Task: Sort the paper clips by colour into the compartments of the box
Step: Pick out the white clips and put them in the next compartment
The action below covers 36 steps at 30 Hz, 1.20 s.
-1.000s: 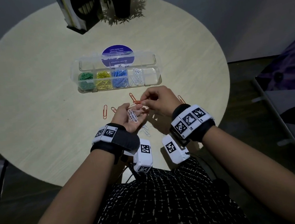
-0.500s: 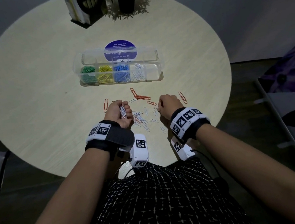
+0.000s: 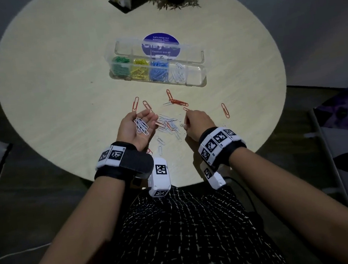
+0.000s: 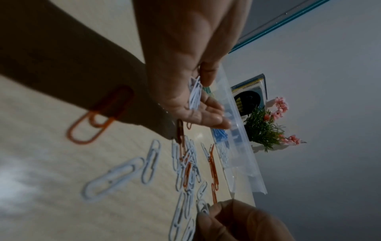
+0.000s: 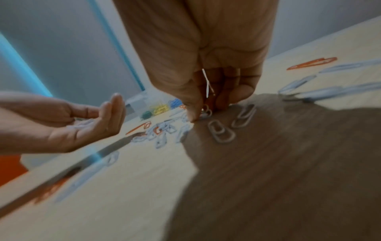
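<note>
The white clips (image 3: 141, 125) lie in your left hand (image 3: 136, 129), which was fisted around them half a second ago and is now turned palm up with fingers relaxed: a collecting tray. Your right hand (image 3: 197, 123) has come down onto the mixed pile (image 3: 169, 125) on the table (image 3: 57, 101), its fingertips (image 5: 193, 116) pinching a white clip. The white batch is evidently still growing; the box (image 3: 201, 63) waits well beyond, last compartment bare. Only the right wrist view shows that pinch; the head view hides it behind the knuckles.
</note>
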Motion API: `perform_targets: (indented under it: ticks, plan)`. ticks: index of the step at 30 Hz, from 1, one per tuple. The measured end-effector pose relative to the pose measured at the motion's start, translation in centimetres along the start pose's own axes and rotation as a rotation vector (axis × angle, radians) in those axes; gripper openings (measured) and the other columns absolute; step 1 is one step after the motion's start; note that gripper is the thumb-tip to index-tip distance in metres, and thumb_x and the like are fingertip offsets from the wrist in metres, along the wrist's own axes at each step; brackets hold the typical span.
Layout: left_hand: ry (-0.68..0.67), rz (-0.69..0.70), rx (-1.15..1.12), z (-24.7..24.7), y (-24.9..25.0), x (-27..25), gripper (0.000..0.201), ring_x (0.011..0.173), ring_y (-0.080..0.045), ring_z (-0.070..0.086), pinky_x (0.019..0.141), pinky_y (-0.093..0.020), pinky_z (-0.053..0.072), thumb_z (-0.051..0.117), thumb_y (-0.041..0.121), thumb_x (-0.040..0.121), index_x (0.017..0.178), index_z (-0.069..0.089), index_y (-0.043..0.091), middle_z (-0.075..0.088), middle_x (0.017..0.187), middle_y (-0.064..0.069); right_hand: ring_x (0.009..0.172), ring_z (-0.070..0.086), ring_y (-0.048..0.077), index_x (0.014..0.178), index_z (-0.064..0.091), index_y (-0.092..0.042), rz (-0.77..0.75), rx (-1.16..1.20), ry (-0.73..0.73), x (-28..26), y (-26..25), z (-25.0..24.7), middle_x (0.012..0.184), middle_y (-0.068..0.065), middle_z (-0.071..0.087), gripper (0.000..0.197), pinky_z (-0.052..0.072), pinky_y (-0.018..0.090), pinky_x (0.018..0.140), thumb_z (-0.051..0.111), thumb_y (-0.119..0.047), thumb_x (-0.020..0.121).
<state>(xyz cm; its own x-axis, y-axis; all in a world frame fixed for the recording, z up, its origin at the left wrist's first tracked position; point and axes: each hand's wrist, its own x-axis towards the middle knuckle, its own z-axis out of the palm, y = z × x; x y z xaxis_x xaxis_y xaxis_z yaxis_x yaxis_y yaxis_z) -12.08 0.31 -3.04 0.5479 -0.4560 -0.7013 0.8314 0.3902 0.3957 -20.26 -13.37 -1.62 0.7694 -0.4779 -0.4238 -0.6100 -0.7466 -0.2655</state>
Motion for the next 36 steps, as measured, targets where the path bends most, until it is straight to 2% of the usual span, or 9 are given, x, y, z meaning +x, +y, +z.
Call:
perform_targets:
  ticks: [5,8,10,13,17,22,28,31,36]
  plan:
    - [-0.009,0.02,-0.067,-1.5,-0.5,-0.8,0.043,0.073,-0.021,0.064,0.056,-0.02,0.054,0.023,0.024,0.103,0.084,0.053,0.0,0.06,0.085,-0.014,0.093,0.059,0.026,0.09,0.064,-0.004,-0.209,0.188,-0.029,-1.5,-3.6,-1.6,0.096,0.013,0.066,0.008,0.048,0.031,0.081,0.058,-0.005,0.085]
    - [-0.074,-0.022,-0.214,-1.9,-0.8,-1.2,0.047,0.064,-0.021,0.063,0.068,-0.028,0.051,0.022,0.024,0.103,0.082,0.052,-0.005,0.068,0.066,-0.019,0.08,0.053,0.013,0.093,0.067,0.0,-0.352,0.342,-0.061,-2.3,-6.4,-2.0,0.084,0.003,0.059,0.012,0.04,0.012,0.061,0.064,-0.003,0.081]
    - [-0.027,-0.04,-0.193,-1.9,-0.8,-1.3,0.048,0.059,-0.019,0.06,0.06,-0.027,0.052,0.022,0.024,0.103,0.079,0.053,-0.004,0.064,0.062,-0.015,0.081,0.051,0.01,0.095,0.068,-0.001,-0.376,0.344,-0.035,-1.9,-7.0,-2.3,0.085,0.002,0.059,0.015,0.037,0.002,0.059,0.067,-0.008,0.082]
    - [0.104,-0.06,-0.042,-2.3,-0.3,-1.2,0.042,0.03,-0.009,0.046,0.031,-0.01,0.036,0.026,0.026,0.102,0.069,0.046,0.007,0.05,0.045,-0.005,0.088,0.054,0.014,0.092,0.069,-0.001,-0.261,0.341,0.088,0.2,-5.7,-2.5,0.088,0.005,0.064,0.012,0.048,0.021,0.085,0.064,-0.007,0.083]
    - [0.11,-0.083,0.037,-3.1,0.6,-1.0,0.041,0.021,-0.006,0.028,0.026,-0.01,0.016,0.026,0.027,0.1,0.062,0.035,0.016,0.036,0.032,0.006,0.106,0.06,0.027,0.095,0.069,-0.002,-0.116,0.21,0.089,2.4,-3.9,-1.8,0.104,0.014,0.069,0.015,0.046,0.031,0.09,0.061,-0.007,0.084]
    - [0.094,-0.06,0.047,-3.2,1.0,-0.9,0.041,0.022,-0.006,0.028,0.027,-0.011,0.017,0.025,0.028,0.1,0.062,0.034,0.016,0.035,0.032,0.006,0.107,0.057,0.028,0.102,0.064,-0.004,-0.135,0.046,0.019,2.6,-4.1,0.0,0.114,0.013,0.063,0.02,0.046,0.032,0.087,0.065,-0.013,0.084]
    - [0.144,-0.017,0.037,-2.9,0.9,-0.9,0.041,0.028,-0.011,0.052,0.033,-0.009,0.04,0.028,0.025,0.102,0.072,0.047,0.005,0.058,0.04,-0.007,0.101,0.061,0.032,0.098,0.066,-0.001,-0.132,-0.029,0.007,2.6,-4.5,0.2,0.107,0.017,0.067,0.016,0.048,0.032,0.083,0.057,-0.011,0.089]
    - [0.136,-0.005,-0.011,-2.7,0.9,-1.2,0.041,0.05,-0.018,0.063,0.041,-0.014,0.051,0.028,0.024,0.103,0.076,0.05,0.001,0.063,0.07,-0.015,0.102,0.06,0.033,0.097,0.066,0.0,-0.134,-0.014,0.029,2.5,-4.5,0.2,0.106,0.019,0.066,0.016,0.048,0.034,0.083,0.054,-0.007,0.088]
    - [0.045,-0.022,-0.124,-2.1,0.7,-1.3,0.044,0.125,-0.032,0.05,0.1,-0.031,0.042,0.023,0.022,0.104,0.085,0.05,-0.007,0.05,0.129,-0.026,0.095,0.057,0.025,0.091,0.067,-0.004,-0.15,0.239,0.14,1.6,-5.3,-0.8,0.099,0.014,0.068,0.013,0.047,0.03,0.084,0.055,-0.006,0.085]
